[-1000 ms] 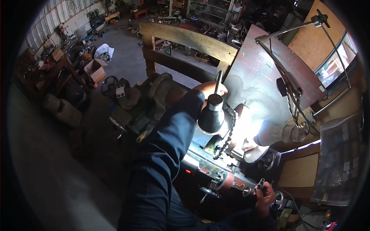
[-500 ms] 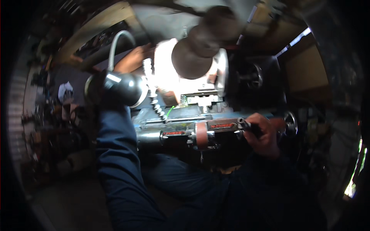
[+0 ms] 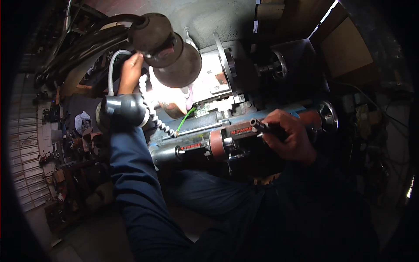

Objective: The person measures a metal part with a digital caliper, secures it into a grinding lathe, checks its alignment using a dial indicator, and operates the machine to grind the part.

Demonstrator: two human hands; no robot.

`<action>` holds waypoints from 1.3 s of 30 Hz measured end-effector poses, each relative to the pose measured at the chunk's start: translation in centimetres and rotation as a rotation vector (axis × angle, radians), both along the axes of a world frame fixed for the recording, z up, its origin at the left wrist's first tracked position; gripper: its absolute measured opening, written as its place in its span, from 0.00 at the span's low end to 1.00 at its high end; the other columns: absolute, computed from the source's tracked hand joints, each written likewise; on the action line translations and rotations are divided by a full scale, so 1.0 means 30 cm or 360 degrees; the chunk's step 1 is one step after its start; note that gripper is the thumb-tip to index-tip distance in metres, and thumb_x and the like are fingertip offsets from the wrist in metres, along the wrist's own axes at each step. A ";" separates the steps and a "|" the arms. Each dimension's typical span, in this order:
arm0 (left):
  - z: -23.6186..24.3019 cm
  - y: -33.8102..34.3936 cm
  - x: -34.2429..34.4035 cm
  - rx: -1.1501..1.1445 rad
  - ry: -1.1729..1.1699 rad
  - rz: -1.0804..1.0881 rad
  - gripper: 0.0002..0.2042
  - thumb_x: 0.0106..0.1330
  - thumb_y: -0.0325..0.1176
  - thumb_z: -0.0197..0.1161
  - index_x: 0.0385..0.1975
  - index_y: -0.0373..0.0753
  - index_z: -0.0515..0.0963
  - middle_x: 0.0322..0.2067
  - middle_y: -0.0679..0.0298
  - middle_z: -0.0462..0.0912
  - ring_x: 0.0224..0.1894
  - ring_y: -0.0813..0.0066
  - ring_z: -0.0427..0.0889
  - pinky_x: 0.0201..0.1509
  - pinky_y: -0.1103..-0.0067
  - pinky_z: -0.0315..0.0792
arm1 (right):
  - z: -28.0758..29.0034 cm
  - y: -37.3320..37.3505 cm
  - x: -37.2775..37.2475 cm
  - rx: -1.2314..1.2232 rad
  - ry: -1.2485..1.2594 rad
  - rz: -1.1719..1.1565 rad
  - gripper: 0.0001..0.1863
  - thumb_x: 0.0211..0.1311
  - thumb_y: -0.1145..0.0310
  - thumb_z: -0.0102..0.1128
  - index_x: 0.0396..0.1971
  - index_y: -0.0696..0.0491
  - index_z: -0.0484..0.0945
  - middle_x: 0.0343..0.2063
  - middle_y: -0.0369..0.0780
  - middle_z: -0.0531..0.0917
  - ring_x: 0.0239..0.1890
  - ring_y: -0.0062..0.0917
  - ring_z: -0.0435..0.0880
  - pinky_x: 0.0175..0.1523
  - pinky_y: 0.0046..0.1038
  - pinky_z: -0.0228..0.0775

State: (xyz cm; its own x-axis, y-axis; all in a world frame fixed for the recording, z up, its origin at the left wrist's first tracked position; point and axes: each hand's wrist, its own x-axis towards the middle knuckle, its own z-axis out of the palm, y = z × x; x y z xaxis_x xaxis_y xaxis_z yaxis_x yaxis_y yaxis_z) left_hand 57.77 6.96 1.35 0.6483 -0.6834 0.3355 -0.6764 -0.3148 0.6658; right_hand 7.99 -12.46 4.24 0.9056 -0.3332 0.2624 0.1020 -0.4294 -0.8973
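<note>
Right grip (image 3: 288, 134) is wrapped around a tube (image 3: 258, 125) near the machine (image 3: 200, 139); left grip (image 3: 131, 74), by the large lamp (image 3: 181, 70), is partly hidden, its hold unclear.

Holds the left arm (image 3: 134, 159) outstretched, the right hand (image 3: 291, 139) nearer.
Has a partly hidden left hand (image 3: 130, 75) at far left; curls the right into a grip.

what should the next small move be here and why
Perhaps nudge the upper brown-grey lamp slightly aside with the left hand: from this view the lamp covers part of the brightly lit machine, the left hand is close to it, and the right hand is occupied with a small metal cylinder.
</note>
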 end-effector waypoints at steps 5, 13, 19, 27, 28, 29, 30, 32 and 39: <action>0.055 0.216 -0.074 -0.0126 -0.0535 0.0252 0.14 0.74 0.32 0.58 0.51 0.29 0.80 0.52 0.51 0.84 0.55 0.63 0.83 0.61 0.75 0.72 | -0.021 0.009 0.008 0.0077 -0.0083 0.0054 0.14 0.56 0.73 0.68 0.42 0.56 0.79 0.37 0.42 0.83 0.40 0.32 0.85 0.45 0.30 0.75; 0.129 0.538 -0.881 -0.0504 -0.0505 0.1408 0.12 0.74 0.34 0.58 0.47 0.32 0.81 0.44 0.55 0.86 0.46 0.68 0.84 0.53 0.76 0.77 | -0.052 -0.009 -0.009 0.0099 -0.0140 0.0080 0.14 0.60 0.68 0.67 0.43 0.57 0.79 0.38 0.45 0.82 0.40 0.35 0.84 0.44 0.32 0.75; 0.115 0.313 -1.150 0.0009 -0.0781 0.0954 0.11 0.67 0.36 0.68 0.41 0.34 0.84 0.35 0.58 0.84 0.38 0.62 0.82 0.45 0.71 0.73 | -0.038 0.010 -0.026 0.0048 -0.0270 0.0066 0.11 0.60 0.74 0.66 0.42 0.58 0.78 0.35 0.41 0.80 0.39 0.27 0.82 0.44 0.28 0.73; 0.015 0.182 -0.981 0.0029 -0.0234 0.0849 0.10 0.59 0.30 0.73 0.33 0.30 0.81 0.30 0.54 0.87 0.32 0.62 0.87 0.40 0.70 0.78 | -0.059 0.012 -0.052 -0.0067 -0.0296 0.0066 0.12 0.61 0.70 0.66 0.43 0.56 0.77 0.37 0.44 0.80 0.41 0.38 0.83 0.45 0.34 0.74; 0.009 0.184 -0.970 0.0139 -0.0239 0.0893 0.10 0.57 0.29 0.74 0.33 0.30 0.81 0.30 0.54 0.87 0.32 0.62 0.87 0.40 0.70 0.78 | -0.055 0.008 -0.050 -0.0067 -0.0304 0.0055 0.12 0.61 0.70 0.66 0.43 0.56 0.77 0.37 0.44 0.80 0.41 0.38 0.83 0.45 0.34 0.74; 0.029 0.171 -0.982 0.0253 -0.0238 0.0940 0.10 0.56 0.28 0.74 0.32 0.30 0.81 0.29 0.54 0.87 0.32 0.63 0.87 0.40 0.70 0.78 | -0.054 0.007 -0.051 -0.0028 -0.0296 0.0081 0.12 0.61 0.68 0.65 0.42 0.57 0.78 0.38 0.46 0.80 0.42 0.41 0.82 0.46 0.36 0.74; 0.034 0.160 -0.975 0.0256 -0.0240 0.0936 0.10 0.56 0.28 0.74 0.32 0.30 0.81 0.29 0.54 0.87 0.32 0.63 0.87 0.40 0.70 0.78 | -0.054 0.008 -0.051 0.0012 -0.0287 0.0108 0.13 0.62 0.66 0.64 0.42 0.58 0.78 0.38 0.48 0.81 0.42 0.44 0.82 0.47 0.38 0.74; 0.044 0.138 -0.948 0.0296 -0.0184 0.0942 0.12 0.52 0.24 0.76 0.33 0.30 0.80 0.29 0.54 0.88 0.32 0.65 0.88 0.41 0.70 0.78 | -0.059 0.001 -0.051 -0.0025 -0.0304 0.0098 0.13 0.61 0.68 0.65 0.42 0.57 0.78 0.38 0.47 0.80 0.42 0.42 0.82 0.47 0.36 0.74; 0.024 0.127 -0.897 0.0187 0.0106 0.0972 0.15 0.49 0.22 0.76 0.38 0.31 0.82 0.34 0.53 0.89 0.39 0.64 0.88 0.45 0.71 0.78 | -0.067 0.000 -0.047 -0.0051 -0.0274 0.0089 0.13 0.61 0.69 0.66 0.43 0.56 0.77 0.38 0.45 0.80 0.43 0.40 0.83 0.47 0.34 0.74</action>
